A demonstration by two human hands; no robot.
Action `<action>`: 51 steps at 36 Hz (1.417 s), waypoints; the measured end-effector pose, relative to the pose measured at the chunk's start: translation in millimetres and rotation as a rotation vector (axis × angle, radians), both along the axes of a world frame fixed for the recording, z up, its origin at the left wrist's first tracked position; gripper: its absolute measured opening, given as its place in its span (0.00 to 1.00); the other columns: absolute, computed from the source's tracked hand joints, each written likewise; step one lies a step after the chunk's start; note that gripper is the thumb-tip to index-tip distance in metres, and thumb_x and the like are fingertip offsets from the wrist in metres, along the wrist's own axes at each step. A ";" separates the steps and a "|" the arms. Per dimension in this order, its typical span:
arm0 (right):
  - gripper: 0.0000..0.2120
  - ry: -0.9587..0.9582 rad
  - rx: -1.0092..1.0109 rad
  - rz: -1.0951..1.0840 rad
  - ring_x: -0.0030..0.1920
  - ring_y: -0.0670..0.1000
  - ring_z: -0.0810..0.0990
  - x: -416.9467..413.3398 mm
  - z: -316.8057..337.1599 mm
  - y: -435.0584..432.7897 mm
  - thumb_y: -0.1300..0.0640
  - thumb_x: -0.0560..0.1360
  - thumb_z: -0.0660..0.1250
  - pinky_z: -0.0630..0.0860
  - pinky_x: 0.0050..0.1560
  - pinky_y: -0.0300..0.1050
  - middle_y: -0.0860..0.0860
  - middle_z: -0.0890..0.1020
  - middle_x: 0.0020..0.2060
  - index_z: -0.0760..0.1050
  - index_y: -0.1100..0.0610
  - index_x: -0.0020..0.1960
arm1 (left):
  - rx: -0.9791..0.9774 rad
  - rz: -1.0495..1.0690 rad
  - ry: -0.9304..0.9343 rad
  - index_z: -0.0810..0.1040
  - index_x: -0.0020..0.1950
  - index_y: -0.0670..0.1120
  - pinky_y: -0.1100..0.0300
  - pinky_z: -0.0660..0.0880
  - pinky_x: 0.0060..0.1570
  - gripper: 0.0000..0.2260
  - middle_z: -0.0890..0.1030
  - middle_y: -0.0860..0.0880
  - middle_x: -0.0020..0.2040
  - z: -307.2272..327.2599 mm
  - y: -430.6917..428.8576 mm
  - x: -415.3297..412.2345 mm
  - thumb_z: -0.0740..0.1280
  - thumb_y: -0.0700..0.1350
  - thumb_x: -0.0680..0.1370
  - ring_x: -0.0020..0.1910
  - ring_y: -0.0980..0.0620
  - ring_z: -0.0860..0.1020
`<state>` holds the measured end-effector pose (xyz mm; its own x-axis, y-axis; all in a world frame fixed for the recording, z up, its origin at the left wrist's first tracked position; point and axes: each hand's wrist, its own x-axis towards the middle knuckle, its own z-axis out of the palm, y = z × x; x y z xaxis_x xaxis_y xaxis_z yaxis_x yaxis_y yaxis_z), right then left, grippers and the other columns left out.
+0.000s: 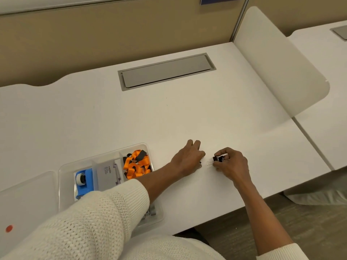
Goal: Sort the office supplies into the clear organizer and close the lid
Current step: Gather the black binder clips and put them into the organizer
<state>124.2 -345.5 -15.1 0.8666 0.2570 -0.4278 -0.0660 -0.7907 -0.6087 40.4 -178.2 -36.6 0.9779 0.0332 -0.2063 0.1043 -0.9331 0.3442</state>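
Binder clip pinched on the desk, right of the organizer.

My right hand (231,164) pinches a binder clip (218,158): light, stiff, best held by its black body. My left hand (189,158) rests curled just left; contents indeterminate. Clear organizer (62,172) sits further left.

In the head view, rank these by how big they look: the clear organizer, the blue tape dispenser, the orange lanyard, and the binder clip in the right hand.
1. clear organizer
2. orange lanyard and blue tape dispenser: look alike, not ranked
3. binder clip, in the right hand
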 end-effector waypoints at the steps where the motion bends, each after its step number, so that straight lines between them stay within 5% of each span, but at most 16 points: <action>1: 0.12 0.003 0.010 -0.005 0.36 0.51 0.87 -0.4 1.1 0.1 0.58 0.63 0.77 0.83 0.43 0.51 0.47 0.86 0.35 0.82 0.45 0.43 | 0.011 -0.001 0.003 0.77 0.49 0.39 0.49 0.77 0.41 0.04 0.71 0.45 0.53 1.2 -1.6 0.1 0.68 0.38 0.75 0.55 0.42 0.68; 5: 0.12 0.021 0.044 -0.013 0.38 0.53 0.88 -3.2 5.2 4.3 0.59 0.64 0.78 0.85 0.46 0.55 0.49 0.86 0.36 0.82 0.45 0.44 | 0.069 0.007 -0.025 0.74 0.44 0.40 0.51 0.72 0.34 0.03 0.72 0.42 0.52 2.6 -7.1 -2.2 0.65 0.33 0.73 0.53 0.41 0.69; 13: 0.13 0.060 0.044 -0.043 0.36 0.53 0.88 -13.0 6.2 9.6 0.60 0.64 0.78 0.85 0.47 0.58 0.48 0.85 0.31 0.83 0.46 0.43 | 0.137 -0.016 -0.100 0.77 0.45 0.40 0.50 0.72 0.36 0.06 0.75 0.41 0.52 -4.6 -9.8 -11.7 0.65 0.31 0.76 0.54 0.40 0.73; 16: 0.12 0.066 0.029 -0.041 0.36 0.54 0.88 -16.5 5.7 9.7 0.61 0.63 0.78 0.85 0.48 0.59 0.46 0.84 0.27 0.83 0.47 0.42 | 0.153 -0.034 -0.114 0.80 0.45 0.40 0.48 0.79 0.40 0.06 0.75 0.40 0.54 -7.2 -9.6 -18.8 0.65 0.38 0.80 0.57 0.39 0.72; 21: 0.12 0.066 -0.012 -0.034 0.37 0.54 0.88 -22.9 5.9 9.1 0.61 0.64 0.77 0.85 0.47 0.59 0.49 0.85 0.28 0.83 0.47 0.43 | 0.221 -0.127 -0.070 0.76 0.44 0.40 0.46 0.78 0.47 0.04 0.75 0.39 0.51 -6.3 -14.0 -26.5 0.63 0.33 0.75 0.55 0.39 0.73; 24: 0.12 0.074 -0.029 -0.032 0.37 0.55 0.88 -26.9 6.6 7.6 0.62 0.64 0.77 0.85 0.48 0.60 0.50 0.86 0.30 0.83 0.47 0.43 | 0.214 -0.122 -0.085 0.76 0.43 0.40 0.47 0.77 0.48 0.03 0.75 0.39 0.50 -7.6 -16.4 -27.4 0.64 0.38 0.76 0.55 0.39 0.72; 30: 0.11 0.080 -0.030 -0.062 0.38 0.54 0.88 -28.2 11.8 0.8 0.60 0.65 0.77 0.85 0.48 0.60 0.47 0.86 0.29 0.83 0.47 0.44 | 0.124 -0.027 -0.168 0.79 0.47 0.41 0.51 0.74 0.42 0.16 0.76 0.41 0.56 -18.8 -19.1 -30.8 0.73 0.54 0.76 0.58 0.39 0.72; 34: 0.12 0.079 -0.016 -0.079 0.34 0.53 0.88 -26.9 15.5 -0.7 0.62 0.65 0.77 0.85 0.48 0.60 0.50 0.87 0.31 0.83 0.48 0.44 | 0.101 0.053 -0.145 0.79 0.48 0.41 0.51 0.67 0.40 0.03 0.76 0.40 0.58 -16.2 -23.5 -30.9 0.70 0.40 0.79 0.59 0.38 0.73; 37: 0.12 0.078 -0.008 -0.077 0.33 0.51 0.88 -27.6 16.8 -0.3 0.62 0.66 0.78 0.86 0.47 0.59 0.50 0.87 0.33 0.83 0.47 0.44 | 0.026 0.113 -0.103 0.76 0.47 0.39 0.49 0.65 0.38 0.07 0.74 0.38 0.57 -11.6 -27.5 -29.7 0.65 0.29 0.73 0.58 0.37 0.71; 51: 0.15 0.111 0.073 -0.050 0.32 0.49 0.88 -25.7 8.8 6.0 0.61 0.66 0.79 0.85 0.50 0.59 0.47 0.87 0.31 0.83 0.42 0.43 | -0.102 0.228 -0.125 0.65 0.40 0.43 0.52 0.62 0.34 0.13 0.73 0.41 0.49 -4.5 -11.4 -28.8 0.66 0.28 0.68 0.54 0.40 0.69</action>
